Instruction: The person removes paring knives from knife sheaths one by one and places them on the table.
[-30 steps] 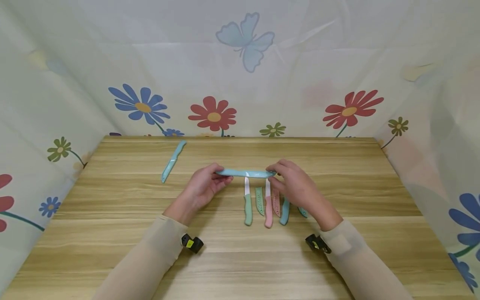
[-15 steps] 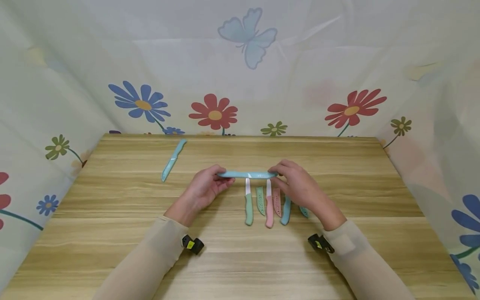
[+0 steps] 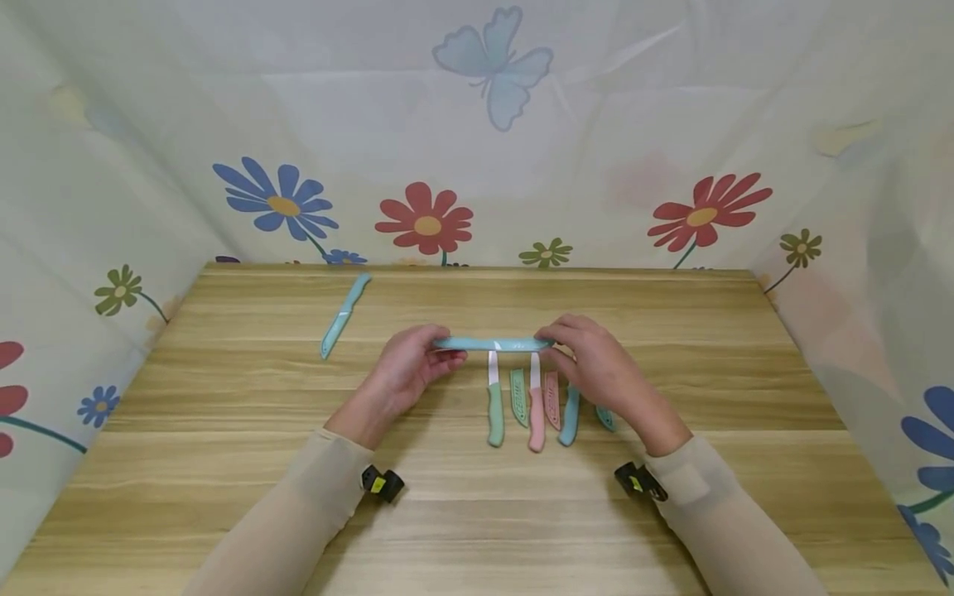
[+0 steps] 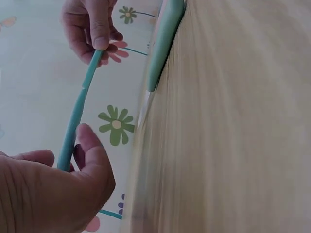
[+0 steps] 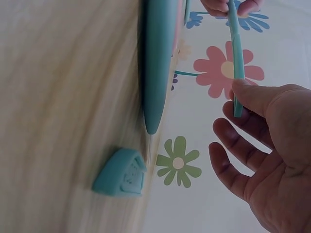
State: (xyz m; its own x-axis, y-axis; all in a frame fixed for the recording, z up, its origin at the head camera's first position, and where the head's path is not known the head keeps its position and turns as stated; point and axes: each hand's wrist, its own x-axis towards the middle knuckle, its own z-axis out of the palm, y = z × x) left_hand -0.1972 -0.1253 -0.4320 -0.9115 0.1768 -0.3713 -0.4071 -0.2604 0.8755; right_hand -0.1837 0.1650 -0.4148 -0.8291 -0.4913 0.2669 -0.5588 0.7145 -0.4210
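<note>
A light-blue knife in its matching sheath [image 3: 484,344] is held level above the table, pinched at both ends. My left hand [image 3: 402,371] grips the handle end between thumb and fingers. At the sheath's tip, my right hand [image 3: 596,364] pinches with thumb and fingers; in the right wrist view its other fingers are loosely bent. Just below lie a green-handled knife [image 3: 495,414], a green sheath [image 3: 519,399], a pink-handled knife [image 3: 537,418], a pink sheath [image 3: 551,401] and a blue-handled knife [image 3: 570,416]. A teal sheath [image 3: 606,418] is partly hidden by the right hand.
Another sheathed light-blue knife [image 3: 346,316] lies slanted at the table's back left. The wood-grain table [image 3: 477,530] ends at a flower-printed cloth backdrop [image 3: 328,116], which also rises at both sides.
The head view has shifted slightly. Both hands keep the sheathed knife level in nearly the same place, and the things on the table have not moved.
</note>
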